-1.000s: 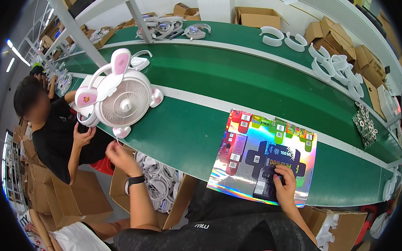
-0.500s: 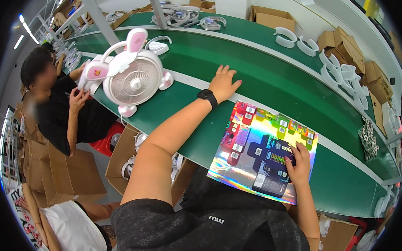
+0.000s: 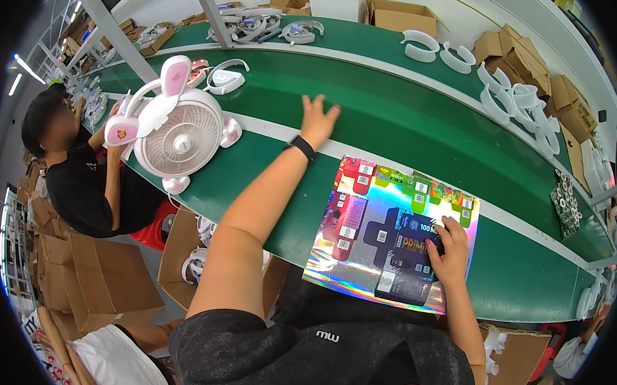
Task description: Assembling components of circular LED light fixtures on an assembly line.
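My left hand (image 3: pixel 318 122) reaches over the green conveyor belt (image 3: pixel 389 141), fingers spread and nothing in them. A dark band circles that wrist. My right hand (image 3: pixel 449 254) rests on a shiny rainbow-foil printed sheet (image 3: pixel 353 263), its fingers stretched out on the dark printed panel. The sheet lies on the near green worktop and overhangs its edge toward me. To the left of my left hand stands a white fan (image 3: pixel 180 144) with pink-lined rabbit ears and small feet. Behind the fan is a white part with a curved handle (image 3: pixel 226 79).
A co-worker (image 3: pixel 80 168) sits left of the fan, hands partly hidden behind it. White curved bands (image 3: pixel 457 59) and grey-white handle parts (image 3: pixel 301 32) lie on the far shelf. Open cartons (image 3: pixel 177 257) stand below. A patterned box of white rings (image 3: pixel 565 205) is at right.
My left hand has shifted slightly left, fingers now lifted and more curled. The view has turned a little. The co-worker's hands have moved behind the fan, while my right hand stays on the sheet.
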Available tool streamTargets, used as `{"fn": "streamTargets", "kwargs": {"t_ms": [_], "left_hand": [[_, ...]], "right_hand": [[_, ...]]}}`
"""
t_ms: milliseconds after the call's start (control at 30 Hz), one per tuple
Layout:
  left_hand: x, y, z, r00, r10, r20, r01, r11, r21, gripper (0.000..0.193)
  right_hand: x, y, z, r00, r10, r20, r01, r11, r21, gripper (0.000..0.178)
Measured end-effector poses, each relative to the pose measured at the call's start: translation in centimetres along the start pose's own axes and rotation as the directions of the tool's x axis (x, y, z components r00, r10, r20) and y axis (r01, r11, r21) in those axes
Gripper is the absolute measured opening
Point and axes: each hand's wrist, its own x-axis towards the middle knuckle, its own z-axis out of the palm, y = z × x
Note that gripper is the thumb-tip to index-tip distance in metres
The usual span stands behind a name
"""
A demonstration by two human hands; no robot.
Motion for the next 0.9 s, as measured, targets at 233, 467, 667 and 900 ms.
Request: {"fn": "streamTargets", "kwargs": {"t_ms": [233,467,667,900], "left_hand": [[10.5,-8.1,-10.2,0.889,-0.221,-0.402,0.454,0.548,0.703,0.052],[12.8,-7.0,-12.6,0.8,-0.443,-0.405,0.568,0.339,0.75,0.052],[11.2,-3.5,-7.8,0.974,-0.197,-0.108,0.185,0.428,0.884,0.043],[4.6,4.5,5.3,0.958,-0.017,0.287,-0.195,0.694,0.693,0.067]], "right_hand": [[0.4,-0.6,0.1,1.0,-0.007,0.007,0.007,1.0,-0.012,0.036],[0.2,-0.3,-0.1,0.999,0.031,0.021,-0.031,0.999,-0.033,0.037],[0.2,-0.5,-0.1,0.999,0.037,0.033,-0.036,0.999,-0.035,0.037],[0.3,-0.4,0.1,1.0,0.012,0.011,-0.012,0.999,-0.038,0.036]]}}
